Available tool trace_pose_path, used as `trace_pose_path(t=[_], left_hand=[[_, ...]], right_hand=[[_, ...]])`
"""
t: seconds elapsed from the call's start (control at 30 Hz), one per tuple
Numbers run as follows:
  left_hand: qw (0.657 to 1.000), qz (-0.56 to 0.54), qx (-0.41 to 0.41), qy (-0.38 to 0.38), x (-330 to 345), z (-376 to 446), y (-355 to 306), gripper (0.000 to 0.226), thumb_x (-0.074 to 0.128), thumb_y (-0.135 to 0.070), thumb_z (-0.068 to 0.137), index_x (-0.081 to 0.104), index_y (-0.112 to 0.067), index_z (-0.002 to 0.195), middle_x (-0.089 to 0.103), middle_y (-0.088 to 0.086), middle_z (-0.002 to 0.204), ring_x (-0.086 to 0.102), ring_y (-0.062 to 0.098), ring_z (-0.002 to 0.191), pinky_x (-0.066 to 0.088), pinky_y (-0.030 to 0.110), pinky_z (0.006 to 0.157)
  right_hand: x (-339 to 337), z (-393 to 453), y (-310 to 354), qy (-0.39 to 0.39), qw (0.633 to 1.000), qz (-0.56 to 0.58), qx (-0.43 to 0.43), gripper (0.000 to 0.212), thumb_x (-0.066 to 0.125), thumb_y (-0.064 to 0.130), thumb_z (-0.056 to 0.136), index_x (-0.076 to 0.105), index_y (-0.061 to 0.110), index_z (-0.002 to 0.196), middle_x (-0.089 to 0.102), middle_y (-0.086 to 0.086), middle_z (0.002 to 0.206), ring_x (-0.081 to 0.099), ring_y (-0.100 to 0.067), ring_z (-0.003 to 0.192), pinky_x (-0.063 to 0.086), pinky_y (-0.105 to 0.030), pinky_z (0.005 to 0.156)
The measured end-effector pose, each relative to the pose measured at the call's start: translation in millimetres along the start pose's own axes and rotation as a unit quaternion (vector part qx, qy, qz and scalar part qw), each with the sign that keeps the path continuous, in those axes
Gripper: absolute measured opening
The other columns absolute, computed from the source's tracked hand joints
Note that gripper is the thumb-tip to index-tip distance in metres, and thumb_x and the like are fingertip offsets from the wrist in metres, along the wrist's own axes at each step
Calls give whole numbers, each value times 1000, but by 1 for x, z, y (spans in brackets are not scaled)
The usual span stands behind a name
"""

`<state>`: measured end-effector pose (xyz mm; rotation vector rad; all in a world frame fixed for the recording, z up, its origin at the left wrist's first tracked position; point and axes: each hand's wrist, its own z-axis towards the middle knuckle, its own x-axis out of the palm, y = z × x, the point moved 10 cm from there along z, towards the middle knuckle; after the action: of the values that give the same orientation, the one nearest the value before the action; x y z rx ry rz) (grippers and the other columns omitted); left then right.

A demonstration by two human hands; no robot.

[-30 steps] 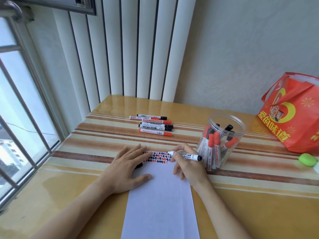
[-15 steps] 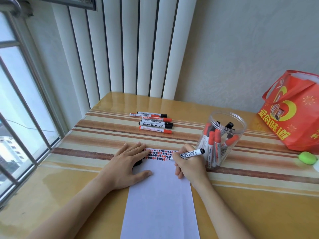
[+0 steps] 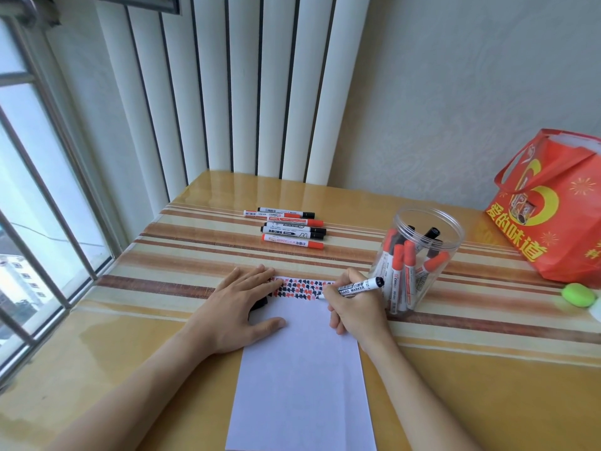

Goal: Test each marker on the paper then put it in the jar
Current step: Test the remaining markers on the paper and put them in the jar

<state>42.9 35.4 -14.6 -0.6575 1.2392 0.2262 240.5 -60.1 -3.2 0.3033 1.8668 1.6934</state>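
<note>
Since a second ago my right hand (image 3: pixel 356 307) has tipped the marker (image 3: pixel 353 289) from lying nearly level, nib to the left, to slanting down, so that its nib now meets the right end of the band of red and black test marks (image 3: pixel 300 288) at the far edge of the paper (image 3: pixel 302 379); its black tail points up and right toward the jar (image 3: pixel 418 255). My right fingers are curled around the marker's white barrel, pinching it in a writing grip. My left hand (image 3: pixel 239 307) has stayed flat on the paper's left side, fingers straight and slightly spread, fingertips at the left end of the marks and thumb lying across the sheet. A small black object, perhaps a cap, peeks out from beneath that hand, though I cannot tell for sure. The clear plastic jar stands open on the tabletop (image 3: pixel 487 369) just right of my right hand, with several red-capped and black-capped markers standing inside it. Six more capped markers (image 3: pixel 291 228) lie in a row farther back on the striped tabletop, well apart from the paper. At the far right sit a red gift bag (image 3: pixel 553 216) and, nearer me, a small green object (image 3: pixel 579 295).
</note>
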Motion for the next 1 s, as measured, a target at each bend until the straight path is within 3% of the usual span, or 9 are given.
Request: trace_pose_path(t=[0.4,0.87,0.93,1.0], left_hand=[[1000,5,-3,-11,0,0,2,88,25,-91,84,30,-43,158,19,-17,167,1,4,156,3,40,129],[999,-7,12,-31,-3,-2,0,78,36,-80,91,32,-39,158,24,-15,167,5,3,156,6,38,129],[997,-32,17,-74,-13,-5,-2,64,42,-69,94,46,-33,147,34,-10,163,13,6,156,12,37,127],[991,-47,19,-123,-24,-8,-3,39,49,-53,93,56,-26,121,48,-6,152,23,9,154,24,38,122]], right_hand=[[-1,2,-2,-10,1000,-4,-4,18,69,9,93,53,3,89,58,-11,57,56,-23,39,40,-25,38],[-1,2,-2,-7,1000,-9,-9,16,68,8,93,53,2,89,57,-14,56,54,-22,38,38,-25,38],[-1,2,-3,-7,1000,-8,-5,16,68,7,92,53,2,88,56,-13,56,51,-22,37,35,-23,38],[-2,2,-3,-6,1000,-7,-7,16,67,8,92,52,4,86,56,-12,56,49,-23,36,34,-23,38]])
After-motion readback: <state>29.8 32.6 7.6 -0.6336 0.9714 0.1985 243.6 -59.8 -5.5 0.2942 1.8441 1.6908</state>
